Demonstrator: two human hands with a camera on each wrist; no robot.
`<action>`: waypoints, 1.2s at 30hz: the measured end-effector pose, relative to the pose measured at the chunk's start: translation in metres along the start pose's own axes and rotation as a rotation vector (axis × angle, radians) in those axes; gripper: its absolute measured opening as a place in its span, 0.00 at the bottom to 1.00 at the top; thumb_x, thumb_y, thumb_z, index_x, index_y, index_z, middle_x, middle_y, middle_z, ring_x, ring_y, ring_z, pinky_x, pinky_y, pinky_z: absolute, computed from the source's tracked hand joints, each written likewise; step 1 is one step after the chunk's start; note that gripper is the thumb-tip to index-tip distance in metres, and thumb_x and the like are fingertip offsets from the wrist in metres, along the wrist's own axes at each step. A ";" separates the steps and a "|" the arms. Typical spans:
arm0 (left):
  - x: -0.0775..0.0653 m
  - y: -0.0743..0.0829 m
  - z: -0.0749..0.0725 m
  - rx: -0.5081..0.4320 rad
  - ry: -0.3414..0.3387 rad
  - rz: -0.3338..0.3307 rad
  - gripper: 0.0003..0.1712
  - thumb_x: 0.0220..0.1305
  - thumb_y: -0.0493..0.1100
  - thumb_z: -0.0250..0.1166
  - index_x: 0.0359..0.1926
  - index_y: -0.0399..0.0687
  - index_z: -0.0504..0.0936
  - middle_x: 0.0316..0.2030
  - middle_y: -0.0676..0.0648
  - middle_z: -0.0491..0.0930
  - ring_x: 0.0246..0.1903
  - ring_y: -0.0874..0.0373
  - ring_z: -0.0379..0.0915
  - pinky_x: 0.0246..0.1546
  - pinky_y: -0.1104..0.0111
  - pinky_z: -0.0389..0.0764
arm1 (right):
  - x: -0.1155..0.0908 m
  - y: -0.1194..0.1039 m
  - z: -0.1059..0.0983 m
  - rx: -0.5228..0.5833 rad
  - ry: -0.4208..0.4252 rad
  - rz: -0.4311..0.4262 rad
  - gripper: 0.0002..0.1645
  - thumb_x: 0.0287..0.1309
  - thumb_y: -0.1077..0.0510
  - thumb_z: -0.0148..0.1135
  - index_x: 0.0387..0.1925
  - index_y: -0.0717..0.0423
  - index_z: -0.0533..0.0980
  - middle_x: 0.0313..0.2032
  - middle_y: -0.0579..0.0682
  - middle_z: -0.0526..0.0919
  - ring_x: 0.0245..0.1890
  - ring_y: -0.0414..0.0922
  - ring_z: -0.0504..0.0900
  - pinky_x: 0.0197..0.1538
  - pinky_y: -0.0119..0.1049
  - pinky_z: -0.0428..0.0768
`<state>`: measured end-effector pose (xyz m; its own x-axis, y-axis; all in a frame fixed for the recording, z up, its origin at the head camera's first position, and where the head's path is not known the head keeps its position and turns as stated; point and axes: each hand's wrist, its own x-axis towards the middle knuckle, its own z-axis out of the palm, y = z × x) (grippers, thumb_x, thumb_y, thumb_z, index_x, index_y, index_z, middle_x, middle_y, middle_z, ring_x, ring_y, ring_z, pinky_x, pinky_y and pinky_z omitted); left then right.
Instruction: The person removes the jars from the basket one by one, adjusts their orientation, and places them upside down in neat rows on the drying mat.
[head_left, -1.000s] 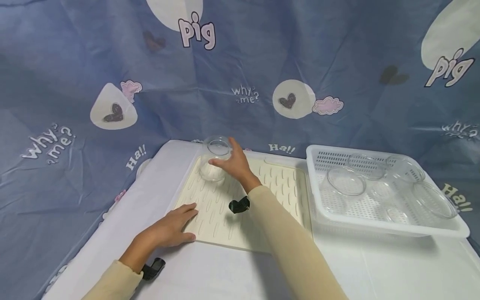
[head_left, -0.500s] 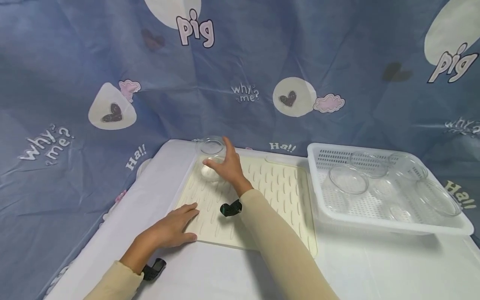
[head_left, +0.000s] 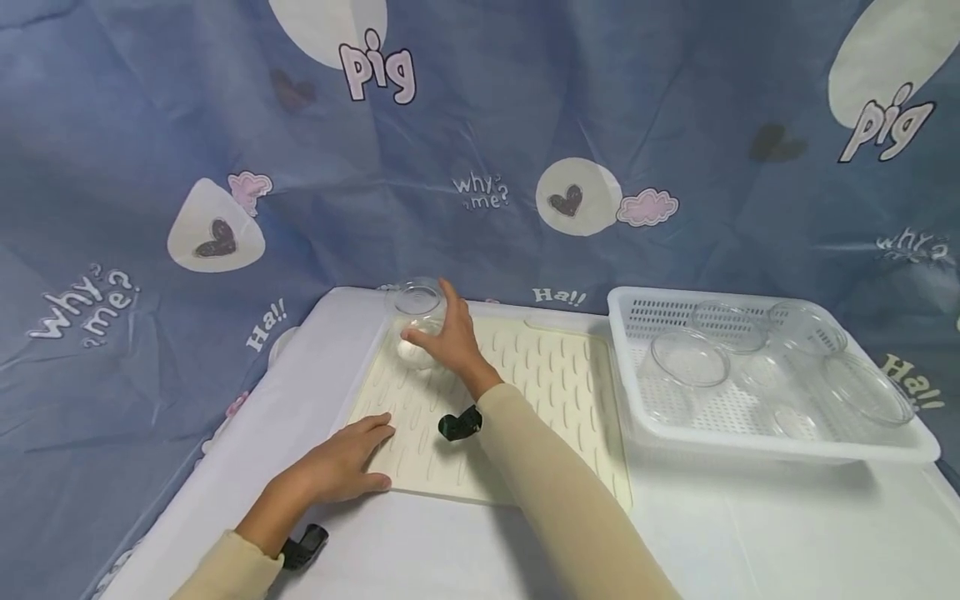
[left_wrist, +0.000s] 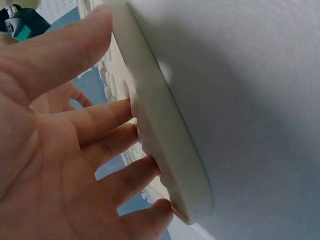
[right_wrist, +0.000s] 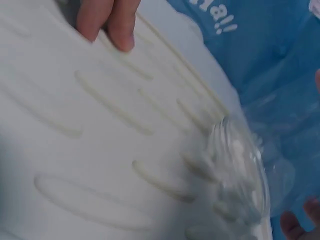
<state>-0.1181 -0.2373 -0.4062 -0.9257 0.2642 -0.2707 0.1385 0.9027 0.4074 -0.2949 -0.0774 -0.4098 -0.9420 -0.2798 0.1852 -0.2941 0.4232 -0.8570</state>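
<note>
At the far left corner of the cream ribbed draining mat [head_left: 555, 367], my right hand [head_left: 453, 337] holds a clear glass bowl [head_left: 415, 304] by its side, thumb nearer me and fingers behind. The bowl is upside down; in the right wrist view, the rim of the glass bowl [right_wrist: 237, 165] is down at the mat's edge. My left hand [head_left: 337, 461] rests at the mat's near left corner. In the left wrist view, the fingertips of my left hand [left_wrist: 65, 150] touch the mat's edge [left_wrist: 165, 135], with the fingers spread.
A white perforated plastic basket [head_left: 765, 450] stands to the right of the mat, with several clear glass bowls [head_left: 690, 358] in it. A white cloth covers the table [head_left: 720, 542]. Behind it hangs a blue printed curtain [head_left: 465, 100].
My right hand has shifted slightly left with the glass bowl, toward the mat's far left corner. My left hand stays at the mat's edge.
</note>
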 end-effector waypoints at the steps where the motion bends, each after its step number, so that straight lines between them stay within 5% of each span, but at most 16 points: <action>1: 0.000 0.000 0.001 0.000 0.001 0.000 0.42 0.57 0.48 0.73 0.69 0.37 0.68 0.74 0.38 0.60 0.73 0.36 0.57 0.69 0.42 0.65 | 0.000 0.001 -0.001 0.005 -0.007 -0.001 0.64 0.52 0.44 0.74 0.78 0.31 0.41 0.78 0.52 0.50 0.78 0.55 0.53 0.73 0.60 0.64; 8: 0.003 -0.001 0.005 0.000 0.003 0.007 0.42 0.57 0.48 0.73 0.68 0.37 0.68 0.74 0.38 0.61 0.72 0.35 0.57 0.69 0.41 0.65 | -0.012 -0.004 -0.010 0.028 0.016 -0.022 0.65 0.52 0.41 0.72 0.78 0.32 0.39 0.79 0.48 0.42 0.80 0.55 0.45 0.75 0.64 0.57; 16: 0.004 -0.003 0.004 0.007 0.013 0.026 0.43 0.57 0.49 0.73 0.68 0.35 0.68 0.74 0.36 0.60 0.72 0.34 0.57 0.68 0.40 0.65 | -0.048 -0.059 -0.039 -0.028 0.178 -0.327 0.44 0.59 0.50 0.63 0.73 0.55 0.58 0.75 0.59 0.55 0.76 0.57 0.55 0.75 0.60 0.59; 23: 0.005 -0.003 0.001 0.013 0.015 0.028 0.43 0.57 0.50 0.73 0.68 0.35 0.68 0.74 0.35 0.60 0.72 0.33 0.56 0.68 0.39 0.64 | -0.095 -0.095 -0.081 -0.076 0.072 -0.443 0.38 0.60 0.52 0.63 0.70 0.51 0.62 0.76 0.53 0.55 0.77 0.52 0.55 0.74 0.58 0.63; 30: 0.005 0.002 0.003 0.046 0.022 -0.009 0.44 0.55 0.51 0.74 0.68 0.36 0.69 0.73 0.37 0.62 0.71 0.33 0.58 0.66 0.39 0.67 | -0.139 -0.089 -0.125 -0.113 0.050 -0.499 0.38 0.59 0.55 0.67 0.69 0.52 0.63 0.75 0.52 0.57 0.74 0.49 0.63 0.66 0.52 0.75; 36: 0.005 0.004 0.007 0.041 0.030 0.006 0.44 0.54 0.50 0.75 0.67 0.35 0.69 0.73 0.36 0.62 0.71 0.33 0.59 0.66 0.40 0.67 | -0.167 -0.070 -0.163 -0.289 0.045 -0.520 0.41 0.57 0.53 0.69 0.69 0.52 0.63 0.75 0.53 0.57 0.76 0.50 0.59 0.71 0.56 0.68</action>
<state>-0.1197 -0.2299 -0.4119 -0.9348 0.2602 -0.2419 0.1580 0.9143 0.3730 -0.1429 0.0804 -0.3022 -0.6668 -0.4789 0.5709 -0.7446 0.4594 -0.4843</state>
